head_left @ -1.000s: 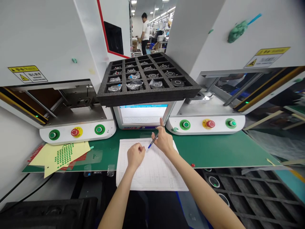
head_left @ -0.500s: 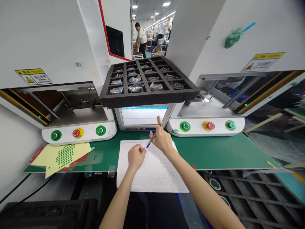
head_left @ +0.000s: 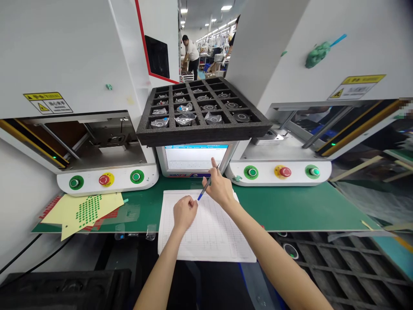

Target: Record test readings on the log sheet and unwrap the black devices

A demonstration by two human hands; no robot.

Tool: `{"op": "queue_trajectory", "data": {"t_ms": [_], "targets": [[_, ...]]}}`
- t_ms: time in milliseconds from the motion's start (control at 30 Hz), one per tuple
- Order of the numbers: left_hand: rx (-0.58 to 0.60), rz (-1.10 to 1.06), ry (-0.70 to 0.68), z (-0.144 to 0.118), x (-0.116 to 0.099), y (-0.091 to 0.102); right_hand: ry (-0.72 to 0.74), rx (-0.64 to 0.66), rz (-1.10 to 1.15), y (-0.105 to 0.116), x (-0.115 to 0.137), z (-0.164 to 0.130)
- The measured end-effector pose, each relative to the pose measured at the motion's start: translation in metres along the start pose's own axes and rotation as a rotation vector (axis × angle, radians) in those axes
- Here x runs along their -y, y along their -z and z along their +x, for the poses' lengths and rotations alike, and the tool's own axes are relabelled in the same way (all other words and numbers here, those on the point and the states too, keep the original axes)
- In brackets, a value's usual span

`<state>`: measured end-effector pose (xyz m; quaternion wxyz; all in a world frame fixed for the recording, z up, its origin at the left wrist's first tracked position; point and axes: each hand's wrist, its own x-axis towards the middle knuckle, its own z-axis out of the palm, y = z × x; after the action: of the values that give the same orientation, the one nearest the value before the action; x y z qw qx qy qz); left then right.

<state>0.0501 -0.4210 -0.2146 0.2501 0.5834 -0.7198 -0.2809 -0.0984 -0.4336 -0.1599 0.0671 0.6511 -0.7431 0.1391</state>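
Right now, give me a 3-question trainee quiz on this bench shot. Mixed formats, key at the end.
1. True or false: the left hand rests closed on the paper form.
2. What does the right hand hold? A) blue-tipped pen B) screwdriver C) tweezers
3. Fill in: the right index finger points up at the ______ under the black foam tray.

Key:
1. True.
2. A, the blue-tipped pen, tip down toward the form.
3. Touchscreen; whether the finger touches it cannot be told.

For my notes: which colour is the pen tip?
Blue, on the pen in the right hand; head view.
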Motion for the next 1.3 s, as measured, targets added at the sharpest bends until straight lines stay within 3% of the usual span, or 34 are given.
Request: {"op": "queue_trajectory", "data": {"t_ms": [133,267,667,833,1033,1300], "targets": [[0.001,0.002,-0.008,-0.001,0.0,0.001,0.069,-0.097,0.006,-0.002,0.005,-0.004],[-0.008,0.007,-0.014,-0.001,0.001,0.0,0.049,-0.169,0.021,-0.003,0.009,-0.005],[-0.02,-0.003,-0.013,-0.001,0.003,-0.002,0.118,0.006,-0.084,0.015,0.016,0.018],[-0.002,0.002,-0.02,-0.001,0.004,-0.001,0.203,0.02,-0.001,-0.013,0.014,-0.004],[-0.005,0.001,-0.007,-0.001,0.001,-0.001,0.127,-0.033,0.173,-0.055,0.003,-0.026],[-0.022,0.001,-0.006,-0.002,0.004,-0.003,0.117,-0.11,0.267,-0.076,0.001,-0.039]]}}
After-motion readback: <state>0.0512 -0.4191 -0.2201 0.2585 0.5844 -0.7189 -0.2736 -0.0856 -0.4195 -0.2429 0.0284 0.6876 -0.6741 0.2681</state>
